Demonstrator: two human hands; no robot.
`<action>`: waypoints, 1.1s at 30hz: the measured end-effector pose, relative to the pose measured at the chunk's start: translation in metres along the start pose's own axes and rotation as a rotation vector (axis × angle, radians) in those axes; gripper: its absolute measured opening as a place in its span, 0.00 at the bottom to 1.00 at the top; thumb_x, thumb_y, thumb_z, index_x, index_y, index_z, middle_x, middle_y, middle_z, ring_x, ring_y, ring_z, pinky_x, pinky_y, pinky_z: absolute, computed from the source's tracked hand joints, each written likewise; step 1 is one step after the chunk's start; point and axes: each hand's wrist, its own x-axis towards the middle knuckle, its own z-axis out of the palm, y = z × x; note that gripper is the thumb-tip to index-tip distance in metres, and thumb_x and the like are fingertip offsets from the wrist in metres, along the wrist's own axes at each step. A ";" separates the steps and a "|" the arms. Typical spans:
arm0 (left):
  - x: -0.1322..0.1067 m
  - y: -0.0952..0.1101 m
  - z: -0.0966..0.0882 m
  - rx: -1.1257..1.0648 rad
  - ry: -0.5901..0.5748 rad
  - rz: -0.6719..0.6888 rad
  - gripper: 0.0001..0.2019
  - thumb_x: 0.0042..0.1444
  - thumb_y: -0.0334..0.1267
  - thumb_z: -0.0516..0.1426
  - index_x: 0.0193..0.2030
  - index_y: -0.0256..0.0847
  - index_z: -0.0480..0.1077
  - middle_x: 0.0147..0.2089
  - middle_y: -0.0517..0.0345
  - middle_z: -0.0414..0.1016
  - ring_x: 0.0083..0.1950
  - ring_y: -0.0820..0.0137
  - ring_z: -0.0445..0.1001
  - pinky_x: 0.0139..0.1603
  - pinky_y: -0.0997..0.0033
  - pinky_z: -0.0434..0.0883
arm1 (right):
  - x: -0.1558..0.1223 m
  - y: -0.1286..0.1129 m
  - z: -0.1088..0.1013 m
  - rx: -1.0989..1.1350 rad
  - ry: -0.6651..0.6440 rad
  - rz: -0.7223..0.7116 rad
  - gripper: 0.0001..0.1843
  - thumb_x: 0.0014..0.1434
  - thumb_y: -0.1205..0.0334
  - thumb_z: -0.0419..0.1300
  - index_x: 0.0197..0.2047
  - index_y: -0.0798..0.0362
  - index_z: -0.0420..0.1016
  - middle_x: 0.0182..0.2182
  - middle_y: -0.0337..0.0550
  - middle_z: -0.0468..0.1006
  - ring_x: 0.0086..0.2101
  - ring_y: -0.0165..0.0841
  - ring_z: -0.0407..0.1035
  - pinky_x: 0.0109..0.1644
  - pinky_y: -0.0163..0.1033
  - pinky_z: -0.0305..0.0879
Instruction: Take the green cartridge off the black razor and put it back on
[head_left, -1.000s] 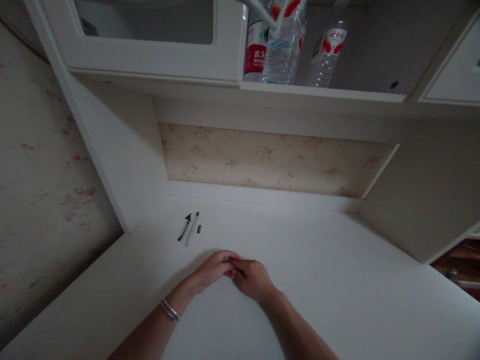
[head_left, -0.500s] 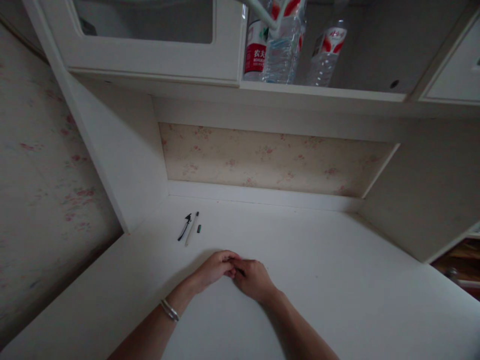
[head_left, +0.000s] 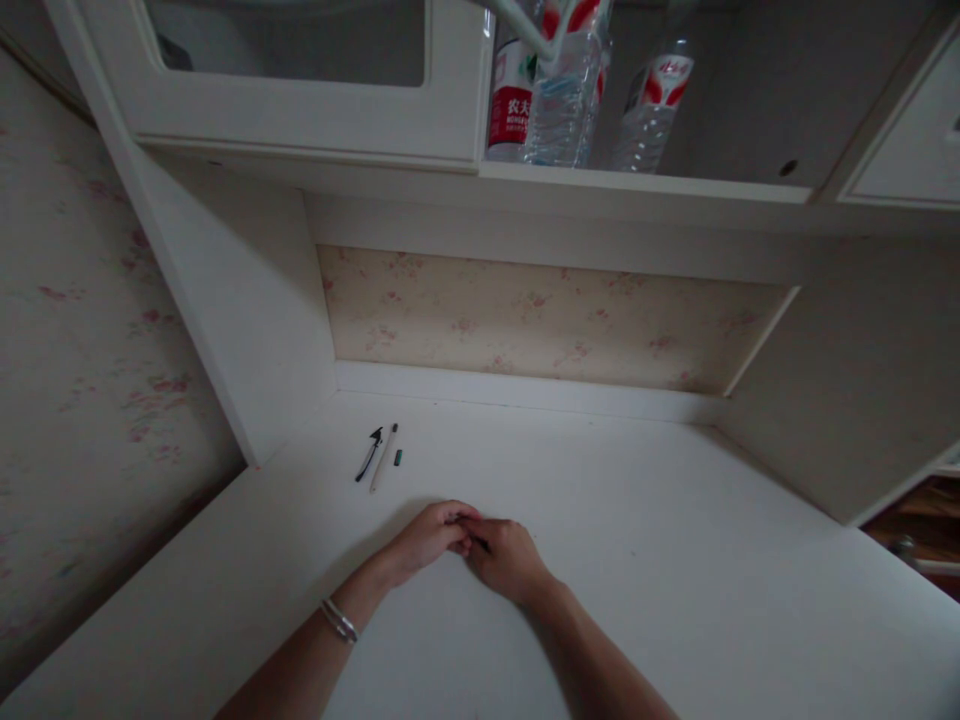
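Bare left hand (head_left: 430,540) and bare right hand (head_left: 510,562) meeting, fingertips together, low over smooth white desktop (head_left: 637,480); can't tell whether they're clamping anything. Fine fingerwork wanting steady wrists. Small black-and-green rectangular piece (head_left: 398,458) lying beyond left hand.

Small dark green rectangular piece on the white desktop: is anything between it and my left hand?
Nothing visible stands between the small dark green rectangular piece and your left hand. The slender pale stick with a dark tip lies to the piece's left, outside that path.
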 end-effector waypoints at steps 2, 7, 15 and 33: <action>0.001 0.000 0.000 0.042 0.014 0.004 0.16 0.44 0.28 0.52 0.42 0.33 0.71 0.32 0.56 0.74 0.31 0.72 0.71 0.35 0.71 0.68 | 0.000 -0.001 0.000 -0.009 0.000 -0.005 0.11 0.57 0.66 0.53 0.38 0.46 0.75 0.33 0.36 0.79 0.32 0.33 0.72 0.32 0.32 0.57; 0.001 0.006 -0.013 0.523 0.210 0.295 0.16 0.44 0.23 0.49 0.38 0.37 0.73 0.39 0.54 0.73 0.39 0.69 0.72 0.41 0.69 0.69 | -0.001 -0.002 0.000 0.004 0.002 -0.001 0.17 0.59 0.67 0.50 0.45 0.44 0.75 0.38 0.35 0.79 0.36 0.33 0.73 0.38 0.32 0.62; -0.006 0.018 -0.085 1.081 0.854 0.327 0.11 0.55 0.29 0.49 0.39 0.39 0.72 0.43 0.53 0.72 0.43 0.67 0.72 0.48 0.67 0.67 | -0.002 -0.002 0.002 0.034 0.022 -0.035 0.18 0.61 0.66 0.49 0.47 0.43 0.76 0.45 0.33 0.77 0.43 0.33 0.72 0.47 0.33 0.64; -0.012 0.010 -0.112 1.333 0.943 -0.104 0.16 0.62 0.36 0.45 0.51 0.35 0.67 0.48 0.44 0.65 0.39 0.65 0.73 0.38 0.67 0.68 | -0.002 -0.002 0.001 0.025 0.001 -0.017 0.17 0.60 0.66 0.49 0.44 0.43 0.77 0.42 0.34 0.78 0.41 0.33 0.72 0.45 0.34 0.64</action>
